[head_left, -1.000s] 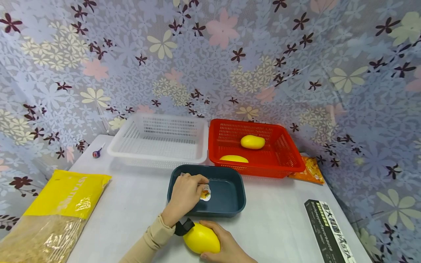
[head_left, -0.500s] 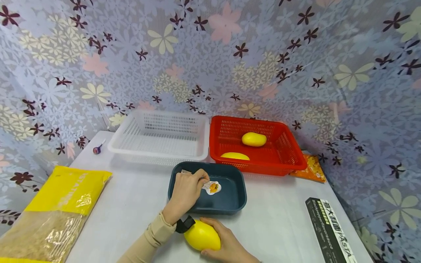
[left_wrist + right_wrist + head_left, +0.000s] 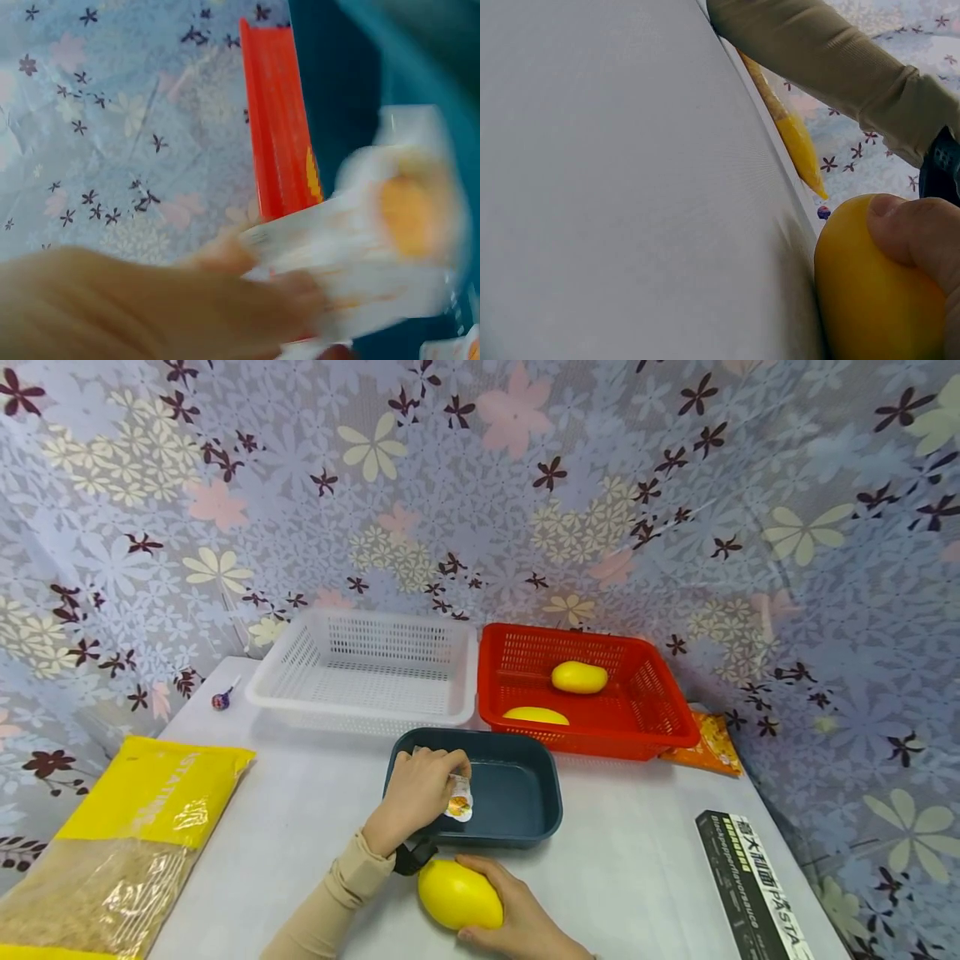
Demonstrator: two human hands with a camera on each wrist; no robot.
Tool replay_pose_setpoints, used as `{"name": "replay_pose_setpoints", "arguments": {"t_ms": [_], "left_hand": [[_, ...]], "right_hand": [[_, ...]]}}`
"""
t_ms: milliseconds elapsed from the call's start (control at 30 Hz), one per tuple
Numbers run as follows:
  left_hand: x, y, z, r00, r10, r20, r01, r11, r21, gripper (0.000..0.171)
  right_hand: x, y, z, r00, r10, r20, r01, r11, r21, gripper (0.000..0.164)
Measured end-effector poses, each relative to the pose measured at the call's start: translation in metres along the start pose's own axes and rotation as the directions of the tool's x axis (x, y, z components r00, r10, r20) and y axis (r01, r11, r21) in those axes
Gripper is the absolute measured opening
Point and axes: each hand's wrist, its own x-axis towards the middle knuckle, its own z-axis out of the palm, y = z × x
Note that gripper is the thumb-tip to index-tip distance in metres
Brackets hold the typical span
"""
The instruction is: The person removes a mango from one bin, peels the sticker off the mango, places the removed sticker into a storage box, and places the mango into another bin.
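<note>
Over the left part of a dark teal tub [image 3: 521, 842], my left hand [image 3: 420, 789] pinches a small white paper label [image 3: 460, 802] with an orange fruit picture on it. The label [image 3: 420, 225] shows blurred between thumb and fingers in the left wrist view. Behind the fingers, a bit of another white piece [image 3: 450, 349] shows in the tub. My right hand [image 3: 521, 906] grips a yellow mango [image 3: 457, 893] on the table in front of the tub, thumb over its near side. The same mango [image 3: 874, 292] fills the lower right of the right wrist view.
Behind the tub stand a white basket [image 3: 382, 689] and a red basket [image 3: 592, 739] holding two mangoes. At left are a yellow pasta bag [image 3: 142, 810] and a lollipop [image 3: 221, 700]. To the right lie an orange packet [image 3: 708, 747] and a black pasta box [image 3: 750, 885].
The label in my left hand swung out to the right, then back left and down, and the hand shifted slightly left. My right hand stays on the mango.
</note>
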Motion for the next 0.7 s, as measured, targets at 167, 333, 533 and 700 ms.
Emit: {"name": "replay_pose_setpoints", "arguments": {"t_ms": [167,333,533,700], "left_hand": [[0.006,-0.004,0.004,0.981,-0.009,0.193,-0.008,0.996,0.086,0.015],[0.012,-0.003,0.010,0.943,-0.063,0.328,0.056,0.998,0.031,0.009],[0.018,0.002,0.014,0.914,-0.062,0.401,0.117,0.986,-0.115,0.012],[0.022,0.005,0.021,0.863,-0.052,0.503,0.128,0.985,-0.116,0.014]], "right_hand": [[0.000,0.003,0.002,0.999,-0.034,-0.012,0.034,0.999,-0.015,0.072],[0.000,0.003,0.002,1.000,-0.029,0.004,0.029,1.000,-0.006,0.071],[-0.001,0.001,-0.002,1.000,-0.011,0.011,0.011,1.000,-0.007,0.071],[-0.001,0.002,-0.003,1.000,-0.017,0.018,0.016,1.000,0.007,0.070]]}}
